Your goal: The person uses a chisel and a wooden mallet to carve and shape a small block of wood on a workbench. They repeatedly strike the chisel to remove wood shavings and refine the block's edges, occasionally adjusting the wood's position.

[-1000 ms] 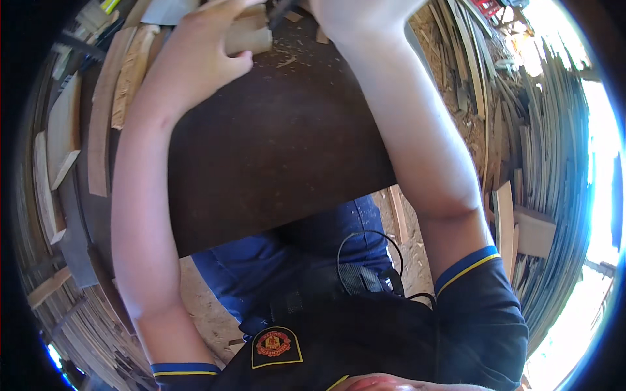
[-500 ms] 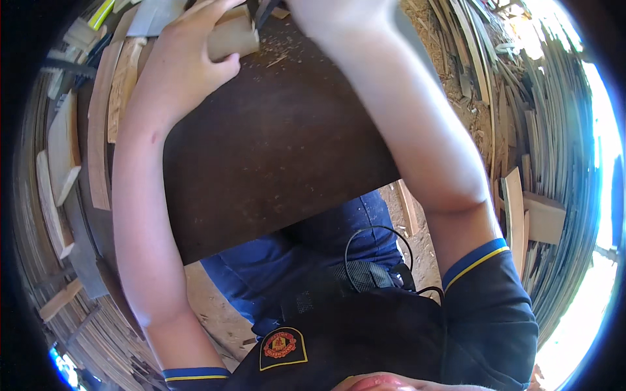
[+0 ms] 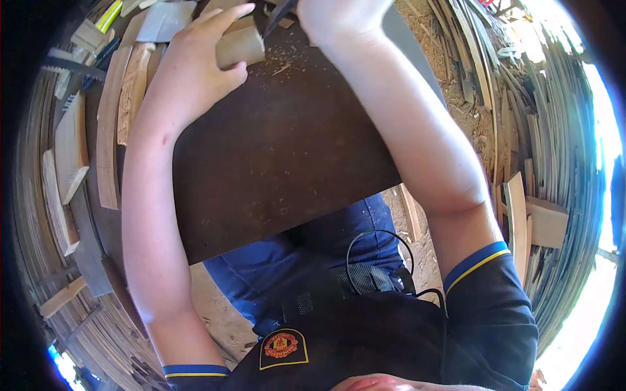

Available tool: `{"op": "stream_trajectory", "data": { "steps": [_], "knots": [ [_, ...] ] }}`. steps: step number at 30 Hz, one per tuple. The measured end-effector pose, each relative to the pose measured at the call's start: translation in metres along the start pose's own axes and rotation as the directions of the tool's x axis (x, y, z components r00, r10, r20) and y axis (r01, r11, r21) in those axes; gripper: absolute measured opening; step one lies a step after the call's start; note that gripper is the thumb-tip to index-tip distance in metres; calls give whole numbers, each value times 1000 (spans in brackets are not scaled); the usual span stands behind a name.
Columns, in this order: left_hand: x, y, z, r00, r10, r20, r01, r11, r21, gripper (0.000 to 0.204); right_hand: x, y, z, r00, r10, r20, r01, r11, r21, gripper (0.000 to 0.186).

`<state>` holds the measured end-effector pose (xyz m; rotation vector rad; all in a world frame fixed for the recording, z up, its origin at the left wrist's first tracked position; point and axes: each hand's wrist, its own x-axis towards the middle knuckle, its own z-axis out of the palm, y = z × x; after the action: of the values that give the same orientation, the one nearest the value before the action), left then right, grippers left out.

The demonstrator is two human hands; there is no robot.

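At the far edge of the dark tabletop, my left hand (image 3: pixel 189 68) is around a short, pale wooden block (image 3: pixel 244 47). Its thumb lies along the near side and a finger stretches past the far side. My right hand (image 3: pixel 344 21) is closed in a fist just right of the block, partly cut off by the upper edge of the picture. A dark, narrow blade (image 3: pixel 279 15) slants down beside this fist, close to the block's right end. Its handle is hidden, so I cannot make out the exact kind of tool. Wood chips (image 3: pixel 283 62) lie near the block.
The dark brown tabletop (image 3: pixel 280 150) reaches toward my lap. Wooden strips (image 3: pixel 111 130) and a toothed saw blade (image 3: pixel 75 65) lie at the left. Stacked thin boards (image 3: pixel 554 130) stand at the right, with offcuts and shavings on the floor. A black cable (image 3: pixel 349 251) loops at my waist.
The view has shifted a little, so the table and block appear slightly lower and farther right. My left hand stays around the block; the blade remains beside my right fist.
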<state>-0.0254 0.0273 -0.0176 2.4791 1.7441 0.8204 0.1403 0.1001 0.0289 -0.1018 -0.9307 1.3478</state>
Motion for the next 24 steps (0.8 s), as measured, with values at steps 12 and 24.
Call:
{"op": "stream_trajectory", "data": {
  "steps": [12, 24],
  "knots": [
    [1, -10, -2, 996, -65, 61, 66, 998, -14, 69, 3, 18, -5, 991, -64, 119, 60, 998, 38, 18],
    [7, -9, -1, 999, 2, 39, -4, 999, 46, 67, 3, -7, -4, 973, -147, 177, 168, 980, -110, 25]
  ]
}}
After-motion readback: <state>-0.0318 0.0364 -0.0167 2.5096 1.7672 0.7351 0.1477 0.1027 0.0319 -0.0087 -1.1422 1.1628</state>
